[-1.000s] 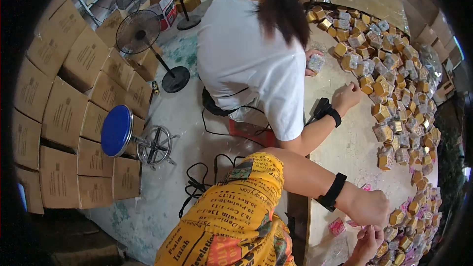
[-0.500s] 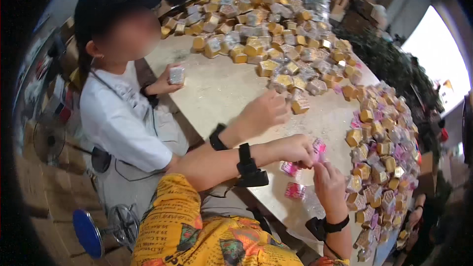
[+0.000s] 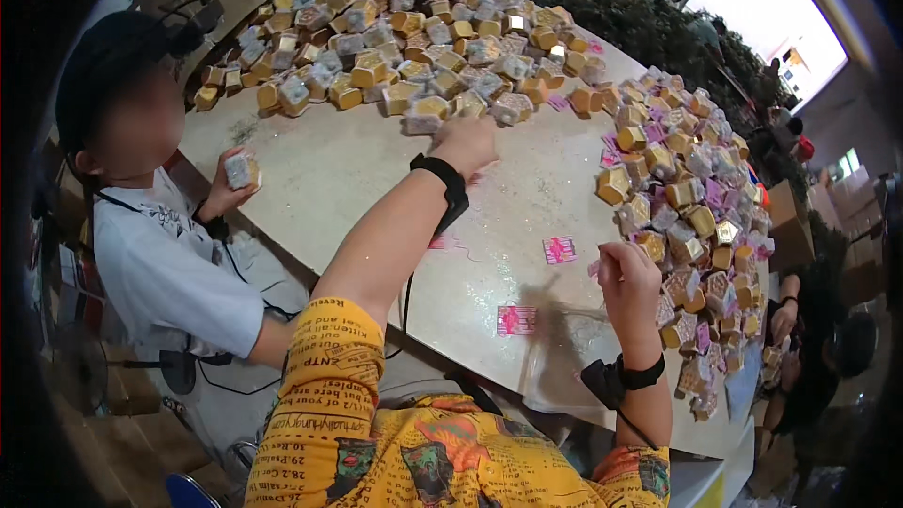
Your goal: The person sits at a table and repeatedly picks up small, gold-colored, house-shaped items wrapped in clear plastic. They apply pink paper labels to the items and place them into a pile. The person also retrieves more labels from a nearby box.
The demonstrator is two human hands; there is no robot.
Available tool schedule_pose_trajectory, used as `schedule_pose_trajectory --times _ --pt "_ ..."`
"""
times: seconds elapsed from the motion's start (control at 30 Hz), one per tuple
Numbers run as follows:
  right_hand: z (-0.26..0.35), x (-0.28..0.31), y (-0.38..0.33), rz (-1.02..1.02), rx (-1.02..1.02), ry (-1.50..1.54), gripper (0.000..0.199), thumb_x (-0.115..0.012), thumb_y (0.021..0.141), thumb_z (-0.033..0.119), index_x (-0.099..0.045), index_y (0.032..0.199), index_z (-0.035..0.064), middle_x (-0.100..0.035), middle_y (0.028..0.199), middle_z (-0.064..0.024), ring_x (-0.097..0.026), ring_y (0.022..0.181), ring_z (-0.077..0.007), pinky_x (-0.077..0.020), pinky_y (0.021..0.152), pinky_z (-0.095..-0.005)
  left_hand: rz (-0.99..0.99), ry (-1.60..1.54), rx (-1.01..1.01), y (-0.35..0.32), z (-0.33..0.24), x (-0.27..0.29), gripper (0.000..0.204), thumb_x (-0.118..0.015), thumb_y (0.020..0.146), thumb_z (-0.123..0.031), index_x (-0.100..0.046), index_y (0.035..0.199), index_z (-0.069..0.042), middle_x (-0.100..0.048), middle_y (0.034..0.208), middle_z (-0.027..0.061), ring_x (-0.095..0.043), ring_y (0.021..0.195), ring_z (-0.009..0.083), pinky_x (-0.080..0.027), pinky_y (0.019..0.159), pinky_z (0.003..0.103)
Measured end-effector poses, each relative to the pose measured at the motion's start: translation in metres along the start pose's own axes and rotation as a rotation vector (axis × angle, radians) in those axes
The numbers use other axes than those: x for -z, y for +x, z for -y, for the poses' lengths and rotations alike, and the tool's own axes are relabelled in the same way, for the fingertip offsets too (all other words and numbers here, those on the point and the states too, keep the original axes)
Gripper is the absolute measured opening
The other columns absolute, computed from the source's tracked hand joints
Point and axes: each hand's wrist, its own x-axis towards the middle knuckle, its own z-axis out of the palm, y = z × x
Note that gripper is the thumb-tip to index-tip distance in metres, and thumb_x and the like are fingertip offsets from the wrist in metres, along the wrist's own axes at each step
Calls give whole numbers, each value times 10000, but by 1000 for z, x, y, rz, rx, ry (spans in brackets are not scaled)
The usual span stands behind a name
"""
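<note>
My left hand (image 3: pixel 467 143) reaches across the table to the near edge of a heap of small gold boxes in clear wrap (image 3: pixel 372 68). Its fingertips are hidden beside a wrapped gold box (image 3: pixel 428 113), so I cannot tell whether they grip it. A bit of pink shows by that hand. My right hand (image 3: pixel 628 275) hovers over the table's right side, thumb and fingers pinched; what they hold, if anything, is too small to make out. A scrap of pink shows beside its fingers. Between my arms lie a pink cut-out tag (image 3: pixel 559 250) and another pink tag (image 3: pixel 515 320).
More gold boxes mixed with pink tags (image 3: pixel 701 193) pile along the table's right edge. At the left, a person in a white shirt (image 3: pixel 169 254) holds a wrapped box (image 3: pixel 242 171). Another person's hand (image 3: pixel 783 322) shows beyond the right pile. Glitter speckles the pale tabletop (image 3: pixel 348 174).
My hands, together at a pink tag before, have come apart. The left has gone forward to the heap; the right stays near the right pile. The whole view has shifted.
</note>
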Motion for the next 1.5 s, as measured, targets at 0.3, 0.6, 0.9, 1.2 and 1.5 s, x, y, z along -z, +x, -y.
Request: schedule_pose_trajectory --times 0.3,0.6,0.9,1.2,1.5 --pt "-4 8 -20 21 -65 -26 123 -633 762 -35 -608 870 17 -579 721 -122 -579 624 -284 -465 580 -345 -167 390 -81 -9 2 -36 241 -549 818 -131 -724 971 -67 -539 1249 175 -506 1101 368 -459 890 493" --pt "-5 0 -23 12 -20 68 86 -602 778 -59 -594 843 -4 -539 688 -116 -541 588 -237 -419 545 -325 -181 124 -251 -66 -27 -39 256 -726 703 -226 -679 892 -59 -585 981 121 -510 992 336 -509 804 400" --pt "-21 4 -39 68 -51 120 50 -573 836 -30 -590 880 -12 -554 724 -99 -548 572 -186 -411 520 -299 -187 -319 -27 -119 -31 9 741 -748 729 -208 -365 1328 2 -511 1171 220 -511 1064 384 -488 870 440" --pt "-8 22 -46 129 -123 239 64 -579 842 -50 -597 897 -22 -562 703 -96 -533 542 -160 -413 525 -293 -1088 -975 717 -121 121 156 517 -658 805 -169 -447 1219 57 -618 767 109 -602 573 154 -445 391 238" --pt "5 10 -28 138 21 214 105 -593 767 -71 -592 851 -8 -556 699 -108 -533 571 -216 -404 529 -316 -22 -108 111 -85 1 20 628 -631 776 -581 -611 1003 4 -668 875 207 -657 841 362 -519 728 440"
